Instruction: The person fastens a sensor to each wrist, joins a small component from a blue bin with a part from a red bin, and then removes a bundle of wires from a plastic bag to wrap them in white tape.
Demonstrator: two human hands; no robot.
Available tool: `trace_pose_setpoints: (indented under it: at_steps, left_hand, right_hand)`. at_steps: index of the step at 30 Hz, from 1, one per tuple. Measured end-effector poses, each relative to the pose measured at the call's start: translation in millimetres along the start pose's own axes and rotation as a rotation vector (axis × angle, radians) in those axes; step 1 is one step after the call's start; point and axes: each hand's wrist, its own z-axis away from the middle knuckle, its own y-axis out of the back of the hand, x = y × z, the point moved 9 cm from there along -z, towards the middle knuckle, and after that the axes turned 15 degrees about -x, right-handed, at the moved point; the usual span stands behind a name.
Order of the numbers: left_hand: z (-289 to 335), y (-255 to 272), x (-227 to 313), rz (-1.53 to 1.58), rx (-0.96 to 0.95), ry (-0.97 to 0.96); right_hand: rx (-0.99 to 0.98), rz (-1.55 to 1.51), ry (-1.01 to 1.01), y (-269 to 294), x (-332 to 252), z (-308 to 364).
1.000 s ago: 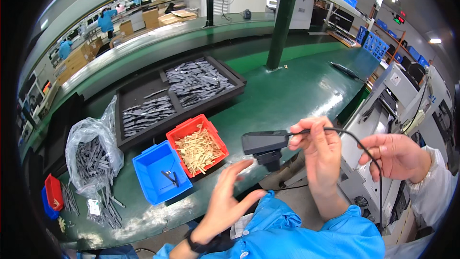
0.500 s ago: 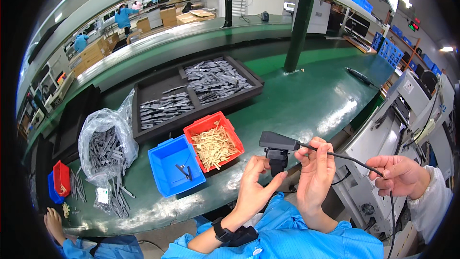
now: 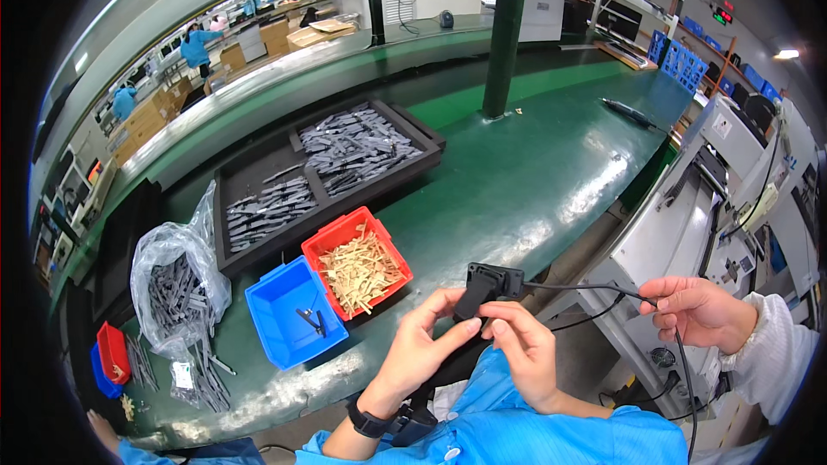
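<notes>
A small black boxy device (image 3: 501, 281) with a short black strap hangs in front of my body, clear of the bench. My left hand (image 3: 424, 343) pinches the strap between thumb and fingers. On the device's other side, my right hand (image 3: 524, 351) has its fingertips bent against the strap's lower part, close to my left thumb. A black cable (image 3: 577, 287) runs rightward from the device. Another person's hand (image 3: 699, 312), in a white sleeve, holds that cable at the right. A dark band circles my left wrist.
On the green bench (image 3: 482, 198) stand a red bin (image 3: 398, 251) of tan pieces, a blue bin (image 3: 274, 327) with a few dark parts, a bag (image 3: 142, 280) of grey strips and a black tray (image 3: 332, 205). A green post (image 3: 502, 43) rises behind. A co-worker's hand (image 3: 102, 430) is lower left.
The device has turned and dropped lower. My right hand has moved left from the cable to the strap. The cable now sags, and the view has shifted rightward.
</notes>
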Motion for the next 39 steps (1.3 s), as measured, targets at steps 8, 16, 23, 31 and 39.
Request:
trace_pose_setpoints:
  at_steps: [8,16,23,31,39]
  left_hand:
    - [14.3,-37.9,47.7,-0.929,0.152,-0.231]
    - [19.6,-25.6,6.3,-0.504,0.156,-0.157]
    - [25.8,-47.5,25.8,-0.707,0.018,-0.272]
    - [31.2,-57.3,-8.7,-0.619,-0.078,-0.283]
    - [19.9,-57.7,-7.5,-0.792,-0.083,-0.257]
  right_hand:
    - [-0.176,-0.563,-0.18,-0.5,28.4,-18.2]
    - [-0.31,-0.944,0.004,-18.8,4.0,-28.0]
    - [-0.534,-0.337,0.183,-24.1,3.5,-40.6]
    - [-0.324,-0.727,0.275,-26.3,-6.3,-62.3]
    - [-0.003,-0.239,0.262,2.2,-14.5,-93.7]
